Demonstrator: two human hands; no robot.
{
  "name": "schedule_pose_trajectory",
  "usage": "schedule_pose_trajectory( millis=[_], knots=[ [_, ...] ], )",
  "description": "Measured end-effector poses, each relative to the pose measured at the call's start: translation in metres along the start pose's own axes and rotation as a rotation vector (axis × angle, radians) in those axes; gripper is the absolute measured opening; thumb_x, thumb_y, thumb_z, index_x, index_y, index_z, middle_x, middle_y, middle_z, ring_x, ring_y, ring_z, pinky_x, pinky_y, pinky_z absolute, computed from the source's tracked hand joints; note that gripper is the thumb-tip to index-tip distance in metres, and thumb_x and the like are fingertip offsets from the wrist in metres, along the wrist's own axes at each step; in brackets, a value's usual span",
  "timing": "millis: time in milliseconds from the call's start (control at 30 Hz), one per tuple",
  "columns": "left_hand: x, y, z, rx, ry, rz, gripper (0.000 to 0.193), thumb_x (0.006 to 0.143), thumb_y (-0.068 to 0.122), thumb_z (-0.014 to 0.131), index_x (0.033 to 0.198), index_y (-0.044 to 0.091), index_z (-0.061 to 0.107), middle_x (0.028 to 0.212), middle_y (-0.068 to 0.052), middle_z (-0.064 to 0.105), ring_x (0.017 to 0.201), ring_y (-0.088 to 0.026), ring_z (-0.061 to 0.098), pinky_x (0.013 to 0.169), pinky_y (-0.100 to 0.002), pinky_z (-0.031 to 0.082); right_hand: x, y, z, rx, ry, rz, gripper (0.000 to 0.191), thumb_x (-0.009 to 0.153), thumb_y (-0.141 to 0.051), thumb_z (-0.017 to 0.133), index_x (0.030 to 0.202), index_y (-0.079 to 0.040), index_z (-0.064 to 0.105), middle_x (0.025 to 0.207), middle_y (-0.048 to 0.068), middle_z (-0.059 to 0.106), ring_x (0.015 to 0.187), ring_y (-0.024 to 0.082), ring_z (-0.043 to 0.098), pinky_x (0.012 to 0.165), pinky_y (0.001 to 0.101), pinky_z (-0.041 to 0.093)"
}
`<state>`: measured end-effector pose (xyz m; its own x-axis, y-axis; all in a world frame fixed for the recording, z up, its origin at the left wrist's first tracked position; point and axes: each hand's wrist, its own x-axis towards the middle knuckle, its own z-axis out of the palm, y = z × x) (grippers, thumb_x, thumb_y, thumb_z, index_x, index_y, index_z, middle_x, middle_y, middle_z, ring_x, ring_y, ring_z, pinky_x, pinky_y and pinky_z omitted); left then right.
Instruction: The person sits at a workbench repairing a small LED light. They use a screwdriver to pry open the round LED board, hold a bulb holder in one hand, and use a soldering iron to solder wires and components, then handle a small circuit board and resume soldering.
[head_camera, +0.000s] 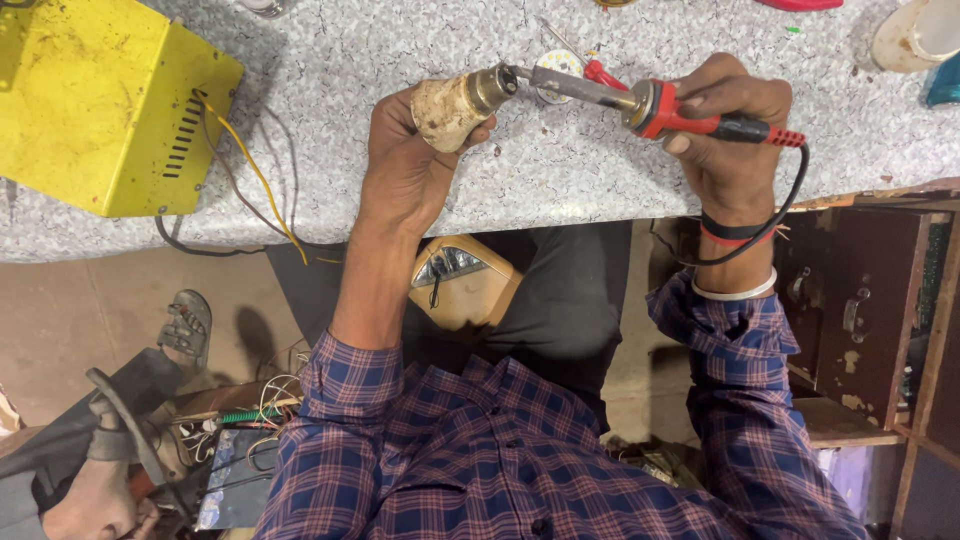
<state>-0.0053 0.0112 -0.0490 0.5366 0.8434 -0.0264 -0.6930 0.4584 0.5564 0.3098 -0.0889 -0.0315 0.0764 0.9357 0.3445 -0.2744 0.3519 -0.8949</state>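
A yellow metal box (95, 100) with a row of vent slits sits on the left of the speckled grey counter (350, 60), thin yellow and brown wires (250, 170) trailing from its side over the counter's edge. At the far right edge stands a pale cup-like container (915, 35) with a teal object (945, 82) just beside it. A small white round piece (557, 70) lies on the counter behind the tool. Below the counter, a tan box with a grey panel (462, 283) rests on the person's lap, and a dark wooden cabinet (865, 310) stands to the right.

The left hand (405, 160) is raised above the counter's near edge, palm turned away from the camera, its fingers (480, 133) clamped around a grimy cream-coloured bulb base (450, 108) whose metal screw cap (495, 87) points right. The right hand (725, 130) grips the red handle of a soldering iron (680, 115), fingers wrapped tight about it with the thumb along the near side; the iron's metal shaft (580, 88) reaches left so that its tip touches the screw cap. A black cord (775, 225) loops from the handle's end down past the wrist, which wears dark and pale bands. Both forearms come from rolled-up blue and red plaid sleeves (370, 400).
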Motion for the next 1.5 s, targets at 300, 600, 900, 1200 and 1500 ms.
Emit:
schedule_pose_trajectory(
  millis=[300, 600, 900, 1200, 1500],
  knots=[
    [0.0012, 0.0027, 0.0023, 0.051, 0.012, -0.001, 0.023, 0.093, -0.010, 0.073, 0.116, -0.010, 0.070, 0.110, -0.019, 0.075, 0.100, -0.026, 0.075, 0.093, -0.038, 0.064, 0.0002, -0.0016, -0.0001, -0.186, -0.042, -0.095, 0.024, 0.085, -0.001, 0.090, 0.101, -0.006, 0.073, 0.113, 0.011, 0.072, 0.111, 0.025, 0.075, 0.098, 0.0351, 0.066],
    [0.0019, 0.0051, 0.0050, 0.069, -0.012, 0.005, 0.023, 0.094, -0.005, 0.075, 0.116, -0.011, 0.070, 0.108, -0.019, 0.076, 0.099, -0.025, 0.076, 0.091, -0.035, 0.064, -0.0016, -0.0031, -0.0011, -0.229, -0.020, -0.083, 0.025, 0.086, -0.004, 0.091, 0.103, -0.006, 0.073, 0.111, 0.012, 0.072, 0.110, 0.023, 0.075, 0.098, 0.0331, 0.065],
    [0.0021, 0.0055, 0.0041, 0.101, -0.030, -0.003, 0.026, 0.095, -0.001, 0.078, 0.118, -0.011, 0.070, 0.108, -0.019, 0.076, 0.099, -0.025, 0.075, 0.091, -0.035, 0.064, -0.0056, 0.0005, -0.0044, -0.156, 0.020, -0.043, 0.024, 0.086, -0.003, 0.090, 0.105, -0.005, 0.075, 0.109, 0.012, 0.072, 0.100, 0.018, 0.074, 0.090, 0.0282, 0.064],
    [0.0030, 0.0032, 0.0029, 0.051, -0.010, -0.004, 0.029, 0.091, 0.000, 0.081, 0.116, -0.011, 0.069, 0.108, -0.019, 0.075, 0.098, -0.026, 0.076, 0.090, -0.036, 0.064, -0.0056, -0.0056, 0.0011, 0.025, 0.028, 0.005, 0.023, 0.088, 0.001, 0.087, 0.106, -0.005, 0.074, 0.107, 0.010, 0.069, 0.101, 0.022, 0.076, 0.097, 0.0338, 0.066],
    [0.0030, 0.0033, 0.0033, 0.031, -0.015, -0.012, 0.028, 0.092, -0.003, 0.079, 0.117, -0.010, 0.069, 0.108, -0.019, 0.075, 0.098, -0.026, 0.076, 0.089, -0.035, 0.063, -0.0038, -0.0014, -0.0060, 0.043, 0.009, 0.015, 0.025, 0.088, -0.002, 0.086, 0.109, -0.003, 0.074, 0.104, 0.012, 0.071, 0.094, 0.021, 0.076, 0.089, 0.0326, 0.067]
  ],
)
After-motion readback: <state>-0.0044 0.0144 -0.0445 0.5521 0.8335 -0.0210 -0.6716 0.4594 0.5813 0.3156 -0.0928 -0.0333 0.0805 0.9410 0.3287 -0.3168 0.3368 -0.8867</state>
